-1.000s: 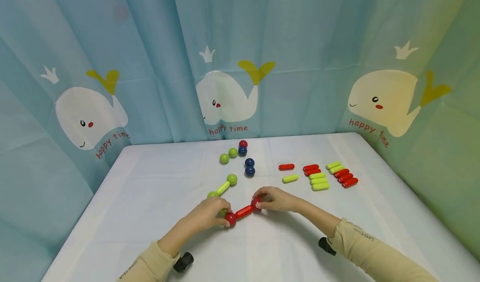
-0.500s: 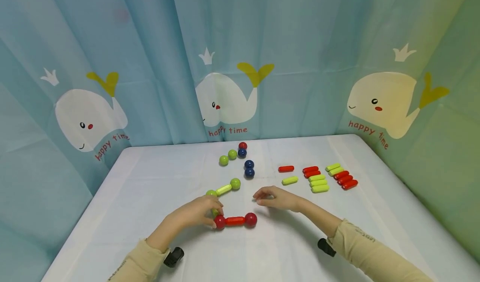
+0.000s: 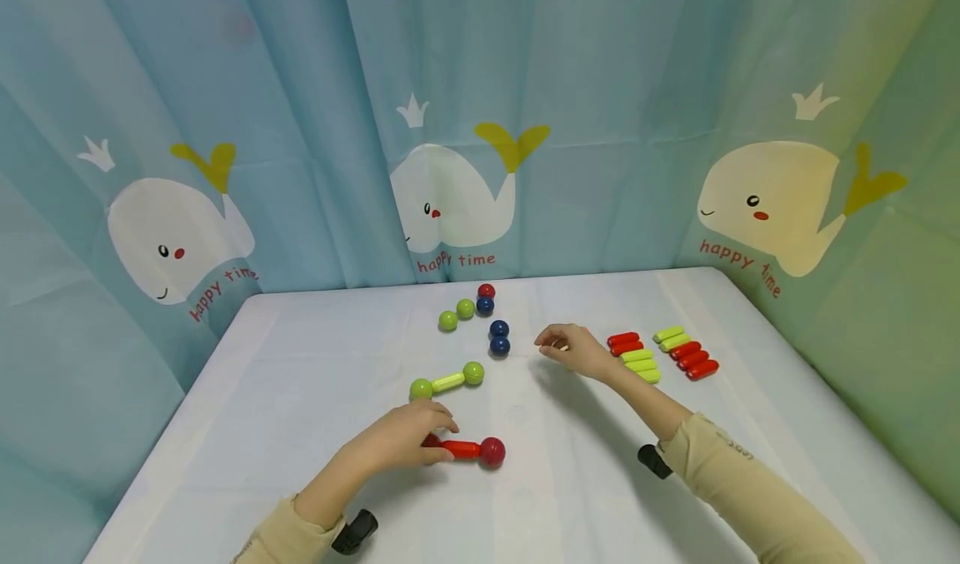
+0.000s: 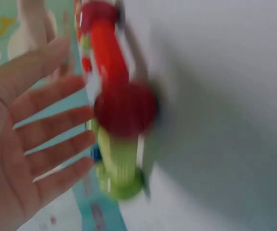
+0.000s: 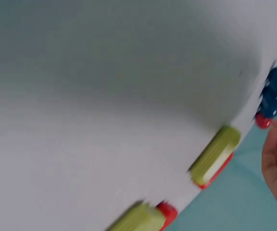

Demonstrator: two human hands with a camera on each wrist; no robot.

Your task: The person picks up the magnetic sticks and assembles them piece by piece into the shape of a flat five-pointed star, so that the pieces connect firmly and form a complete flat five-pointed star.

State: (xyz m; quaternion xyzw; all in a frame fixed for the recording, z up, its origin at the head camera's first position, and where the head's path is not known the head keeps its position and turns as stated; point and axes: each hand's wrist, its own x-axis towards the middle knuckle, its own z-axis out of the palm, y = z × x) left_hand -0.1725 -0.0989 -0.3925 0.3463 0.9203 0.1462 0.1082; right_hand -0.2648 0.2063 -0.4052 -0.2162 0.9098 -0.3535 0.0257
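Observation:
My left hand point(image 3: 407, 439) hovers at the left end of a red rod point(image 3: 463, 450) joined to red balls. Its fingers are extended in the left wrist view, beside the near red ball point(image 4: 126, 109). From that ball a yellow-green piece point(image 4: 120, 161) leads to a green ball. In the head view, a yellow-green rod point(image 3: 448, 382) between two green balls lies just behind. My right hand point(image 3: 576, 351), fingers loosely bent, is over the table right of the blue balls point(image 3: 499, 346). A yellow-green rod point(image 5: 215, 155) with a red one behind it shows in the right wrist view.
Red and yellow-green rods point(image 3: 637, 356) lie in rows at the right of the white table point(image 3: 300, 364). Loose green balls point(image 3: 448, 321), a red ball point(image 3: 487, 291) and blue balls stand toward the back. A blue curtain point(image 3: 315, 131) hangs behind.
My right hand let go of the red ball and moved back and right, over where two single rods lay. The red rod and balls swung toward me, and my left hand's fingers loosened.

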